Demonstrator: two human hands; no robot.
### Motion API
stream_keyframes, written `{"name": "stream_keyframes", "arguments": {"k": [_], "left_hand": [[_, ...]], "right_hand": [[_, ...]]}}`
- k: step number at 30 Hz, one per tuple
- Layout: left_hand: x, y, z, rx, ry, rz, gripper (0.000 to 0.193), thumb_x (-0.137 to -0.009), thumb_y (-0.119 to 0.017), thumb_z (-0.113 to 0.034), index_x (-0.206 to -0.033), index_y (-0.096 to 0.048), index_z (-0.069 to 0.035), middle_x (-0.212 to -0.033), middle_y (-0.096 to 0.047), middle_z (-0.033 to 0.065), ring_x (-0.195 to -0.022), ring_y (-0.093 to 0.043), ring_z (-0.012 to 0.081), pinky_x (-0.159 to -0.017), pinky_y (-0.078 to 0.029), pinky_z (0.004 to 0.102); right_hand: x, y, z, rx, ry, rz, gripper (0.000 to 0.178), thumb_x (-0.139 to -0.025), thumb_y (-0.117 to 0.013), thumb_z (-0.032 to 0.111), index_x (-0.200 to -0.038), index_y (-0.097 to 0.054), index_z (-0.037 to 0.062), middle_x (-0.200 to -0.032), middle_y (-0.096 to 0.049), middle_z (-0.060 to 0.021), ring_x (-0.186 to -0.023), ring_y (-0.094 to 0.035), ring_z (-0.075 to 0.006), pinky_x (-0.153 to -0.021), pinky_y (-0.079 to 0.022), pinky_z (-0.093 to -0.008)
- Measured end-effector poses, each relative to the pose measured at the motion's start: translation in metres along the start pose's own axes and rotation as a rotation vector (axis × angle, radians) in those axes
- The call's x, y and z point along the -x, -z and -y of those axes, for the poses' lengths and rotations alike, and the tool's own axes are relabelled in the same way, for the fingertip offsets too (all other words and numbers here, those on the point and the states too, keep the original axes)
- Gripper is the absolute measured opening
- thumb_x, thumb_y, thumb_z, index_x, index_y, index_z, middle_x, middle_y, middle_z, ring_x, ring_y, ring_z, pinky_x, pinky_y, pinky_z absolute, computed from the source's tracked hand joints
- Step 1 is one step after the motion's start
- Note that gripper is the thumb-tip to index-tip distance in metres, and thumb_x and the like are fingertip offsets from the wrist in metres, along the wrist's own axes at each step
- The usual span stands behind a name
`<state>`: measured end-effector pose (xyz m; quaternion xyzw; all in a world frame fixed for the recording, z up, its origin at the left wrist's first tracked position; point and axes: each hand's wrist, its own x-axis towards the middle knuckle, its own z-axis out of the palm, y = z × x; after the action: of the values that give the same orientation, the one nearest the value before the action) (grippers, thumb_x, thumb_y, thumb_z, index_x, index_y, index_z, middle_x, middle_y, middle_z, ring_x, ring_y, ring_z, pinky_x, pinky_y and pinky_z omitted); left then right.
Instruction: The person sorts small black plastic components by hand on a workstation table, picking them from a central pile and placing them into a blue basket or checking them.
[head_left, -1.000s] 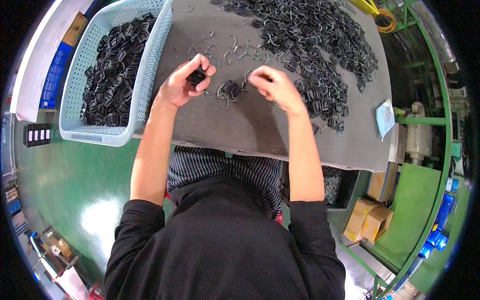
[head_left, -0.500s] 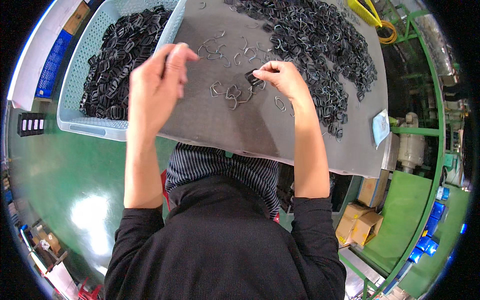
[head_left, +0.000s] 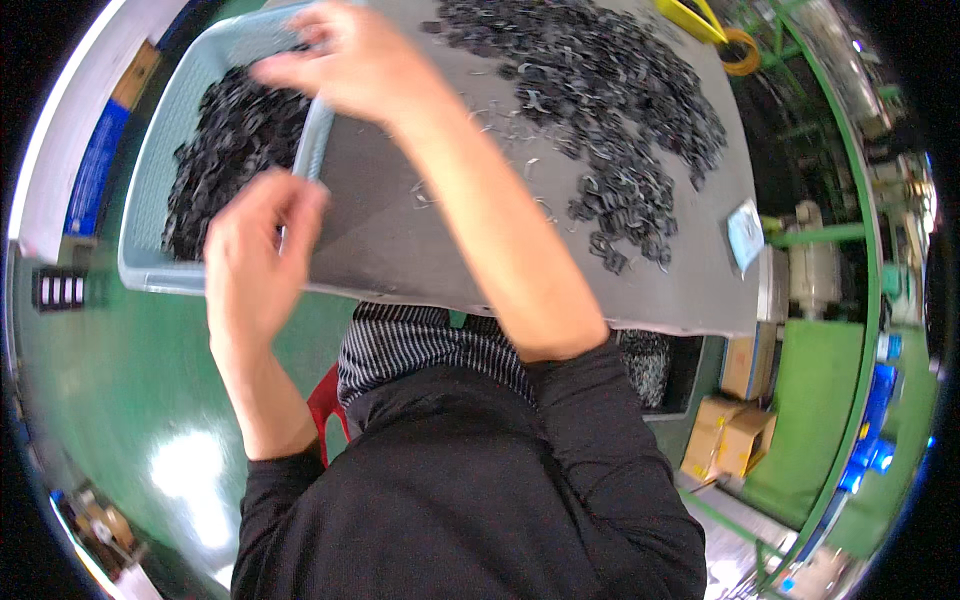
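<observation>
My right hand (head_left: 355, 65) reaches left over the far part of a light-blue plastic basket (head_left: 165, 277), its thumb and fingers apart and nothing visible between them. Inside the basket lies a heap of small black plastic buckles (head_left: 235, 130). Nearer to me, beside the basket's right front corner, my left hand (head_left: 255, 255) is blurred, with its fingers curled in; what they hold, if anything, cannot be made out. Bent metal wire pieces (head_left: 425, 193) lie scattered on the grey table (head_left: 400, 255), partly hidden under my right forearm.
A large pile of black buckles mixed with wire pieces (head_left: 620, 110) spreads over the table's far right. A light-blue packet (head_left: 744, 236) lies at the right edge. Beyond stand a yellow tray (head_left: 692, 18) and a green metal frame (head_left: 872, 300); cardboard boxes (head_left: 715, 435) sit below right.
My right hand has swung from the middle of the table, where it pinched a black buckle, left to the basket, and its fingers have parted. My left hand has moved down and left, nearer to me.
</observation>
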<state>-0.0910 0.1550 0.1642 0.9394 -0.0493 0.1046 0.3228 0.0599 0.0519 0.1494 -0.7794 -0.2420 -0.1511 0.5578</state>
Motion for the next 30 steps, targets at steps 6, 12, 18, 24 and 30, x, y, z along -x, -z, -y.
{"name": "stream_keyframes", "arguments": {"k": [6, 12, 18, 24, 30], "left_hand": [[0.022, -0.150, -0.002, 0.142, -0.505, 0.278, 0.034, -0.074, -0.063, -0.011, -0.107, -0.059, -0.003, -0.109, -0.059, 0.0173, -0.105, -0.056, 0.0316, -0.090, -0.044, 0.0410], [-0.020, -0.242, -0.053, -0.109, -0.688, 0.250, 0.071, -0.082, -0.058, -0.046, -0.138, -0.035, -0.009, -0.147, -0.025, 0.0144, -0.139, -0.016, 0.0315, -0.105, -0.016, 0.0621], [-0.071, -0.267, -0.007, -0.464, -0.465, 0.201, 0.052, -0.095, -0.037, -0.034, -0.142, -0.030, -0.012, -0.148, -0.028, 0.0047, -0.139, -0.020, 0.0236, -0.106, -0.013, 0.0630], [-0.079, -0.221, 0.051, -0.567, -0.266, 0.043, 0.044, -0.092, -0.043, -0.022, -0.135, -0.041, -0.011, -0.143, -0.036, 0.0051, -0.136, -0.027, 0.0245, -0.105, -0.016, 0.0640], [-0.054, -0.214, 0.022, -0.197, -0.400, -0.017, 0.040, -0.086, -0.053, -0.014, -0.126, -0.049, -0.008, -0.135, -0.043, 0.0099, -0.132, -0.033, 0.0281, -0.106, -0.021, 0.0575]], "right_hand": [[0.050, 0.042, 0.015, 0.132, 0.189, -0.122, 0.045, -0.073, -0.072, 0.021, -0.111, -0.056, 0.0042, -0.112, -0.053, -0.0177, -0.108, -0.051, -0.0337, -0.093, -0.042, -0.0392], [0.198, 0.175, -0.064, 0.573, -0.265, -0.415, 0.047, -0.075, -0.070, 0.016, -0.117, -0.052, 0.0040, -0.114, -0.051, -0.0159, -0.108, -0.048, -0.0317, -0.095, -0.038, -0.0399], [0.276, 0.212, -0.094, 0.845, -0.490, -0.437, 0.085, -0.072, -0.075, 0.038, -0.137, -0.031, 0.0054, -0.134, -0.034, -0.0287, -0.127, -0.029, -0.0422, -0.105, -0.025, -0.0499], [0.232, 0.225, -0.166, 1.049, -0.448, -0.495, 0.086, -0.071, -0.072, 0.050, -0.136, -0.033, 0.0089, -0.133, -0.033, -0.0329, -0.125, -0.031, -0.0455, -0.101, -0.025, -0.0560], [0.181, 0.237, -0.168, 0.659, -0.268, -0.436, 0.022, -0.078, -0.065, 0.003, -0.099, -0.066, 0.0084, -0.094, -0.065, -0.0102, -0.082, -0.063, -0.0199, -0.075, -0.050, -0.0308]]}}
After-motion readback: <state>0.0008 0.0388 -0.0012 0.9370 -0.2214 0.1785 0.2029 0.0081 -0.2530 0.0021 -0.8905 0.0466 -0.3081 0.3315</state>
